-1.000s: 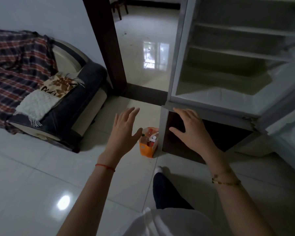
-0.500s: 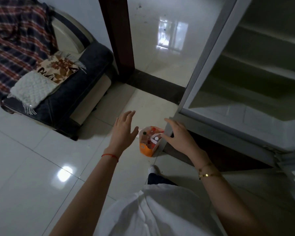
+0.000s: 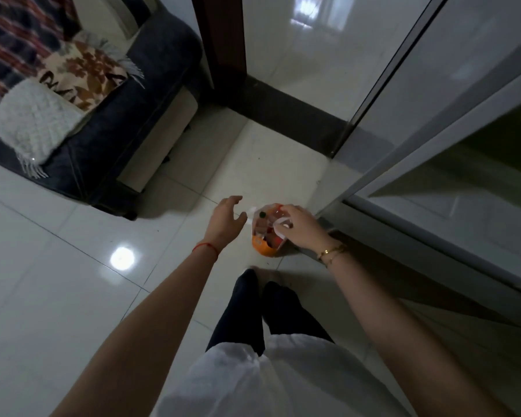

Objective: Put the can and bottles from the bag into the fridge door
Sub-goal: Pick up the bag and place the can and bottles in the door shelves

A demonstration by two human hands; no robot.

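So the bag (image 3: pixel 263 246) is sitting on the glossy tile floor (image 3: pixel 73 266) just below the centre of the frame, tucked right up against the bottom corner of the open fridge (image 3: pixel 433 212), and nothing's out of it yet. I can make out a dark green cap (image 3: pixel 263 214) and some reddish stuff inside, but can't tell can from bottles at this size. The right hand (image 3: pixel 303 230) is down on the mouth of the bag with its fingers curled in, and it looks like it's pinching the white handle loop (image 3: pixel 280 228). The left hand (image 3: pixel 224 221) hovers just beside the bag on the left, fingers loose and spread, holding nothing. Can't tell if the thumb brushes the plastic. What'd worry me: lift it by that one handle and the bag probably sags open toward the left, and a bottle could roll out onto hard tile. Thin plastic plus heavy drinks also means the handle might stretch or tear. And it's so close to the fridge's lower edge that swinging it up could bang it on the frame. The feet (image 3: pixel 247 284) are right behind it too, so a dropped can could land on toes. The door shelves are out of view, so no idea how much room is there.
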